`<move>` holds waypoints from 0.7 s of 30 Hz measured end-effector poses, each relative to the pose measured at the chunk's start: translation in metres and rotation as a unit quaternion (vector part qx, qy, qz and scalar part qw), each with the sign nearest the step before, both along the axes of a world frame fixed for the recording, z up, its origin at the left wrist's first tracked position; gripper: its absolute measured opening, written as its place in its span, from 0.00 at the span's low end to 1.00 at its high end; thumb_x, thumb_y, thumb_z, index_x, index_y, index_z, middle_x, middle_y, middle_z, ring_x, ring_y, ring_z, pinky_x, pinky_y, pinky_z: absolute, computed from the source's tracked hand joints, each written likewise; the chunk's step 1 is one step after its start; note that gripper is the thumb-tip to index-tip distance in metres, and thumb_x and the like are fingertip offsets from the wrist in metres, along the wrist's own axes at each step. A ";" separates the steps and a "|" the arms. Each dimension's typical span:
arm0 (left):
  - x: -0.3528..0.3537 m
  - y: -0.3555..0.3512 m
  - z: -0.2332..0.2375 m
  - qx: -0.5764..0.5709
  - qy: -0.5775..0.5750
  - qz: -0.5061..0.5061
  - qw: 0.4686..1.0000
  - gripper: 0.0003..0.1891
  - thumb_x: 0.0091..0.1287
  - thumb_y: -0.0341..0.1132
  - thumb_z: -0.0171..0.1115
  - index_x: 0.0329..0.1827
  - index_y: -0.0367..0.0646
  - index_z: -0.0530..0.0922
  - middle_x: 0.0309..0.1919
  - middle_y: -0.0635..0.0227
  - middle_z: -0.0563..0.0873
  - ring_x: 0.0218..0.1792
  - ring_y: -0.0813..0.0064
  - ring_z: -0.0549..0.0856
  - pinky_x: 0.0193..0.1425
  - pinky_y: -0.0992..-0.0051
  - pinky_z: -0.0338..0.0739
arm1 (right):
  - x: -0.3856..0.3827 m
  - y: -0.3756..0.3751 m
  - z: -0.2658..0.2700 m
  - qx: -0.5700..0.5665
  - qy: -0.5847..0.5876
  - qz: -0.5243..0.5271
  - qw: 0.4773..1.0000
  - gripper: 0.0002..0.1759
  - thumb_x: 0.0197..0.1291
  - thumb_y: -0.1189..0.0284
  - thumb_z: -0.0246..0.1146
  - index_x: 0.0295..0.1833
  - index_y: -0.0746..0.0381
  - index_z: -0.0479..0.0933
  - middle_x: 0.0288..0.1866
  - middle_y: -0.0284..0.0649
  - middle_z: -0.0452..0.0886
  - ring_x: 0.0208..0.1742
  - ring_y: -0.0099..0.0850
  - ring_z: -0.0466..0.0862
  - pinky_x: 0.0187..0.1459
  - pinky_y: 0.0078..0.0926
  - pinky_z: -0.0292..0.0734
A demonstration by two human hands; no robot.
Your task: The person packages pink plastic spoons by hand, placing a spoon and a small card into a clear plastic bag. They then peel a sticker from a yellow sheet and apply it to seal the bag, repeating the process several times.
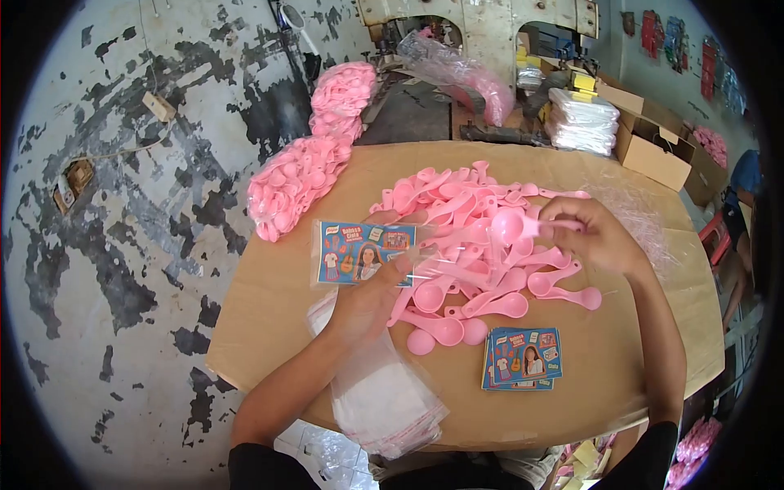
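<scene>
My left hand [378, 286] is closed on a clear plastic bag with a blue printed card [353, 255] inside. The bag's other end reaches to the right over the spoons. Between the fingers of my right hand [592, 233] is a pink measuring spoon [513, 226], its bowl turned left toward the bag. Beneath both hands spreads a heap of pink spoons [457, 204]. A stack of blue cards [523, 359] lies near the table's front. Left of it, under my left forearm, rests a pile of clear flat bags [384, 400].
The brown table top [286, 327] has a curved edge. Bulging bags of packed pink spoons [298, 184] line its far left side. Clear plastic wrap [637, 216] lies at right. Behind are an open cardboard box [653, 155] and stacked white packs [581, 122].
</scene>
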State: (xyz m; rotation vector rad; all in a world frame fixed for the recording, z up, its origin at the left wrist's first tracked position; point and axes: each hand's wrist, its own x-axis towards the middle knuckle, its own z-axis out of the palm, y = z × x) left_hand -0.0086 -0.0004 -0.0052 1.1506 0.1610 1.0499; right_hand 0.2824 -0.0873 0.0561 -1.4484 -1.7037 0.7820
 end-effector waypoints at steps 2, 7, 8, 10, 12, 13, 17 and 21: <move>0.000 0.000 0.000 -0.017 -0.007 0.002 1.000 0.28 0.68 0.32 0.63 0.69 0.53 0.62 0.70 0.56 0.68 0.70 0.51 0.69 0.75 0.53 0.62 | -0.016 -0.009 -0.001 0.051 0.022 0.054 0.997 0.10 0.70 0.70 0.58 0.44 0.66 0.78 0.33 0.31 0.79 0.32 0.18 0.76 0.34 0.21 0.72; 0.006 -0.006 -0.004 0.024 -0.020 -0.060 0.998 0.27 0.69 0.41 0.63 0.68 0.56 0.62 0.72 0.59 0.65 0.71 0.54 0.67 0.75 0.53 0.63 | -0.063 -0.026 0.001 0.025 0.078 0.049 0.995 0.15 0.73 0.66 0.54 0.52 0.66 0.77 0.28 0.31 0.76 0.28 0.17 0.70 0.33 0.18 0.68; 0.007 -0.012 -0.002 0.014 -0.018 -0.068 0.997 0.27 0.69 0.42 0.62 0.68 0.57 0.62 0.72 0.59 0.64 0.71 0.54 0.67 0.75 0.53 0.64 | -0.071 -0.030 -0.002 0.013 0.117 0.075 0.990 0.15 0.73 0.67 0.54 0.54 0.66 0.76 0.28 0.31 0.76 0.28 0.17 0.70 0.33 0.18 0.68; 0.008 -0.018 0.002 -0.011 -0.028 -0.083 0.996 0.26 0.69 0.44 0.61 0.67 0.58 0.62 0.73 0.60 0.63 0.71 0.56 0.67 0.74 0.54 0.65 | -0.087 -0.032 -0.005 0.051 0.136 0.112 0.983 0.15 0.73 0.69 0.53 0.59 0.65 0.73 0.28 0.31 0.75 0.28 0.17 0.70 0.33 0.18 0.70; 0.006 -0.020 0.005 -0.041 -0.055 -0.096 0.993 0.24 0.70 0.44 0.60 0.66 0.58 0.62 0.74 0.61 0.62 0.72 0.58 0.66 0.74 0.56 0.66 | -0.099 -0.033 0.000 0.108 0.090 0.087 0.986 0.15 0.73 0.71 0.53 0.60 0.66 0.72 0.27 0.30 0.74 0.27 0.17 0.70 0.33 0.19 0.70; 0.005 -0.020 0.007 -0.037 -0.064 -0.089 0.993 0.24 0.70 0.44 0.59 0.65 0.58 0.62 0.74 0.61 0.61 0.72 0.59 0.66 0.74 0.57 0.67 | -0.103 -0.033 0.003 0.114 0.063 0.054 0.990 0.14 0.72 0.72 0.53 0.58 0.66 0.73 0.27 0.30 0.73 0.26 0.18 0.70 0.33 0.19 0.70; -0.001 -0.015 0.014 0.006 -0.078 -0.079 0.994 0.23 0.71 0.42 0.58 0.67 0.59 0.60 0.74 0.61 0.60 0.72 0.61 0.65 0.73 0.59 0.68 | -0.097 -0.028 0.002 0.150 0.059 -0.030 0.987 0.12 0.74 0.69 0.51 0.50 0.65 0.75 0.25 0.27 0.69 0.25 0.15 0.66 0.30 0.17 0.66; 0.000 -0.015 0.008 0.029 -0.010 -0.032 0.999 0.26 0.71 0.42 0.58 0.69 0.60 0.59 0.74 0.61 0.61 0.73 0.61 0.64 0.73 0.59 0.68 | -0.108 -0.031 0.010 0.151 0.092 0.014 0.984 0.14 0.74 0.64 0.53 0.46 0.64 0.75 0.25 0.26 0.69 0.25 0.15 0.65 0.28 0.16 0.63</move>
